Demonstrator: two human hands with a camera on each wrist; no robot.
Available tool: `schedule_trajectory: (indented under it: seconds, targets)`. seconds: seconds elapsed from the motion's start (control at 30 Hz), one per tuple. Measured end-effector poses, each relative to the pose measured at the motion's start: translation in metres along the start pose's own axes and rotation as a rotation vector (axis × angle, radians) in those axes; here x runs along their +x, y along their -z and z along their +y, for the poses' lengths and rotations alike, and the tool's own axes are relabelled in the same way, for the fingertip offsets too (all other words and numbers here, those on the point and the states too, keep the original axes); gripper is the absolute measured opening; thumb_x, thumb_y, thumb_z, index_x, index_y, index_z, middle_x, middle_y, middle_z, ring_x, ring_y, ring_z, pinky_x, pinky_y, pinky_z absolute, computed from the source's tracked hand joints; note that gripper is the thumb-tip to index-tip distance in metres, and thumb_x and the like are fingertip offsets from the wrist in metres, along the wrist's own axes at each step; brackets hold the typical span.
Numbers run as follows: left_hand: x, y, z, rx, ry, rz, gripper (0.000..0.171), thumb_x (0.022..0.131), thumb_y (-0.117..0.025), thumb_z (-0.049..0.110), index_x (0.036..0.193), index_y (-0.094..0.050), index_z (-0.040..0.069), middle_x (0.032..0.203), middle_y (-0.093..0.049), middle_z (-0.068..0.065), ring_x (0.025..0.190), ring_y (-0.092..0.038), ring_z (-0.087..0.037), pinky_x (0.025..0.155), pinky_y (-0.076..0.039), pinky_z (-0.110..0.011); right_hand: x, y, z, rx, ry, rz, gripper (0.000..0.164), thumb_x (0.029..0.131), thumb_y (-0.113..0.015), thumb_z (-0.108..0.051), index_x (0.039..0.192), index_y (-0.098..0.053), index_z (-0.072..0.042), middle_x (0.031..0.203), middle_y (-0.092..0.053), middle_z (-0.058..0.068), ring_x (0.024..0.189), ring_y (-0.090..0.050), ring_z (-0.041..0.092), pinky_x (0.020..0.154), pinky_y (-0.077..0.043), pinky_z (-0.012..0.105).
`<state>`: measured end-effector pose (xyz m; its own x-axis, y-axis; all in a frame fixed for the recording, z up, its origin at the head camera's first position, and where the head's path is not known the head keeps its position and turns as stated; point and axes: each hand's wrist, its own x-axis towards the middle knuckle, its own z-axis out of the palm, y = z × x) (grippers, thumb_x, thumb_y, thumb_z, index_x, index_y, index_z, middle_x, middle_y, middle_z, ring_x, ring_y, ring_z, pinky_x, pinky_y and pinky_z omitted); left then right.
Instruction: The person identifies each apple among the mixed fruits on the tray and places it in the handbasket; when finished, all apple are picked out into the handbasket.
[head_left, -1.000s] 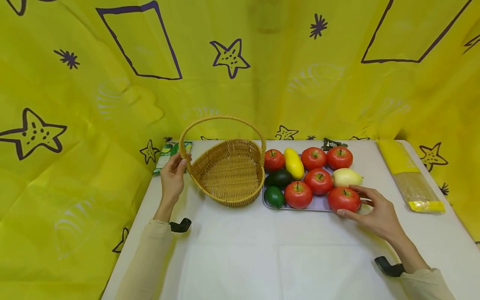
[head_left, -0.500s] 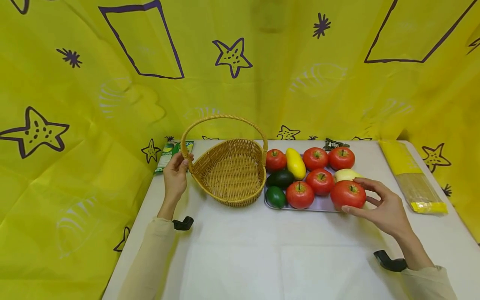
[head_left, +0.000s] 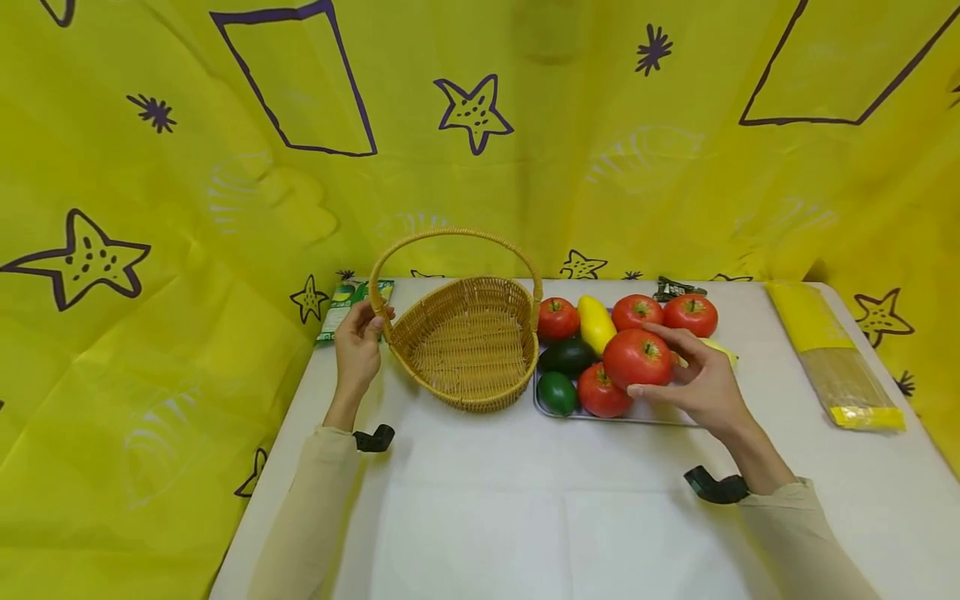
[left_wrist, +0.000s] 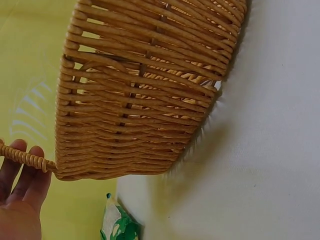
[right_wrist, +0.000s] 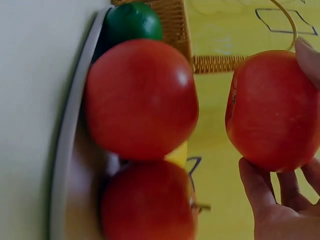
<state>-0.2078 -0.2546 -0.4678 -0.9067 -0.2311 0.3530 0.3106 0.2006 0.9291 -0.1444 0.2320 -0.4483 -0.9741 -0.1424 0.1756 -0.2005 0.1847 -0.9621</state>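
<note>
My left hand [head_left: 358, 350] grips the handle [head_left: 377, 292] of a woven wicker basket [head_left: 474, 354], low on its left side. The left wrist view shows the fingers round the wrapped handle, beside the basket wall [left_wrist: 125, 110]. My right hand [head_left: 708, 387] holds a red apple [head_left: 637, 358] between thumb and fingers, raised above a tray [head_left: 645, 420]. In the right wrist view the held apple [right_wrist: 275, 110] is apart from the other apples. On the tray lie several red apples [head_left: 691, 315], a yellow mango [head_left: 596, 325], a dark green avocado [head_left: 567, 357] and a smaller green fruit [head_left: 557, 393].
A pale yellow fruit [head_left: 724, 352] is mostly hidden behind my right hand. Behind the tray lies a small dark packet [head_left: 677, 289]. A yellow-and-clear noodle packet [head_left: 836, 358] lies at the right, a green packet [head_left: 337, 312] behind my left hand. Yellow cloth surrounds the white table [head_left: 480, 500].
My right hand has lifted the red apple from the tray's front right corner and carried it left over the other fruit. My left hand keeps hold of the basket handle.
</note>
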Motion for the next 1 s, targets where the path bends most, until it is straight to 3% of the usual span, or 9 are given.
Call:
schedule_trajectory:
  seconds: [0.27,0.33,0.5,0.7,1.0]
  targets:
    - [0.002,-0.002,-0.002,-0.019,0.004,-0.017,0.030,0.107,-0.055,0.000,0.133,-0.061,-0.012,0.121,-0.068,-0.036,0.102,-0.069,-0.006,0.092,-0.055,-0.016,0.028,-0.036,-0.009,-0.069,0.028,-0.096,0.081,0.078,-0.093,-0.002,0.151,-0.060,-0.014,0.153,-0.057,0.004,0.129,-0.057,0.008,0.100,-0.051,0.014]
    - [0.002,-0.002,-0.002,-0.014,0.006,-0.016,0.030,0.106,-0.056,0.000,0.133,-0.061,-0.011,0.121,-0.068,-0.036,0.103,-0.069,-0.006,0.092,-0.054,-0.016,0.034,-0.046,-0.012,-0.050,0.006,-0.120,0.083,0.078,-0.094,-0.005,0.152,-0.059,-0.014,0.155,-0.056,0.007,0.132,-0.060,0.014,0.100,-0.052,0.016]
    - [0.002,-0.001,-0.002,-0.001,0.016,-0.003,0.030,0.107,-0.056,0.001,0.135,-0.062,-0.009,0.121,-0.069,-0.034,0.103,-0.069,-0.005,0.091,-0.055,-0.017,0.049,-0.073,-0.020,0.034,-0.057,-0.198,0.089,0.078,-0.095,-0.007,0.157,-0.054,-0.013,0.159,-0.050,0.013,0.134,-0.062,0.042,0.098,-0.059,0.034]
    - [0.001,-0.001,-0.002,-0.024,0.016,-0.012,0.030,0.107,-0.056,0.000,0.135,-0.062,-0.009,0.121,-0.068,-0.036,0.103,-0.069,-0.004,0.091,-0.056,-0.019,0.061,-0.106,-0.028,0.022,-0.010,-0.251,0.086,0.077,-0.096,-0.010,0.154,-0.057,-0.013,0.153,-0.056,0.012,0.135,-0.062,0.037,0.109,-0.054,0.045]
    - [0.002,0.001,-0.003,-0.017,-0.002,-0.002,0.029,0.106,-0.057,0.000,0.134,-0.063,-0.007,0.119,-0.070,-0.031,0.104,-0.070,-0.008,0.093,-0.056,-0.018,0.086,-0.152,-0.034,0.078,0.028,-0.348,0.084,0.074,-0.098,-0.010,0.150,-0.061,-0.015,0.148,-0.061,0.013,0.129,-0.066,0.036,0.105,-0.056,0.052]
